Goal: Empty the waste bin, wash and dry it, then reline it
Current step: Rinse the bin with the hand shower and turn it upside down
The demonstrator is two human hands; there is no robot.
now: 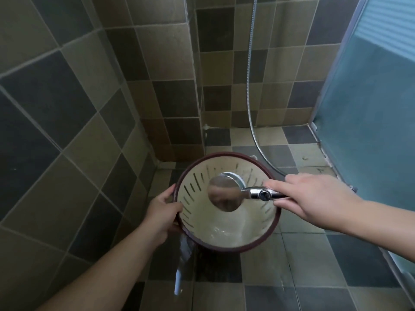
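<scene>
Cream-coloured inside and dark red at the rim, the slotted round plastic waste bin (226,230) is held above the tiled shower floor (314,254) — its left rim is gripped by the left hand (160,213). A chrome shower head (225,191) is held over the bin's mouth, its handle clasped in the right hand (314,198) — water pools inside.

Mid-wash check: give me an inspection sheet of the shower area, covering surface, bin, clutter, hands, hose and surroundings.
Surface: tiled floor, wet patch below the bin.
Job's things: waste bin, slotted, unlined, water pooled inside and streaming out near the left hand; shower head held over its mouth.
Clutter: nothing seen.
Hands: left hand grips the bin rim; right hand holds the shower handle.
Cables: metal hose hangs along the wall.
Surroundings: tiled walls, blue door on the right.
</scene>
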